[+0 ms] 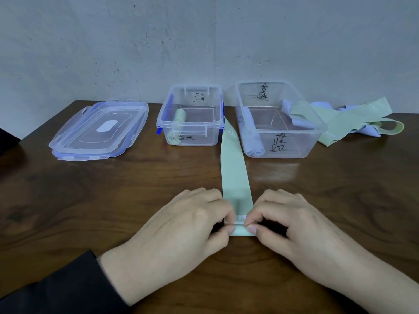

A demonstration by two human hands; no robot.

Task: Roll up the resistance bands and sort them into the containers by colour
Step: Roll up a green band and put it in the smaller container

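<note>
Head view: flat matte green band (234, 175) on glossy wooden table (113, 200).

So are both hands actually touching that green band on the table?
Touching. The head view shows the left hand and right hand each pinching the near end of the green band between thumb and fingertips.

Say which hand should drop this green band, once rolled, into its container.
Left, probably. Both hands, left and right, pinch the flat pale green resistance band, but the clear plastic container holding green rolls stands left of the band.
</note>
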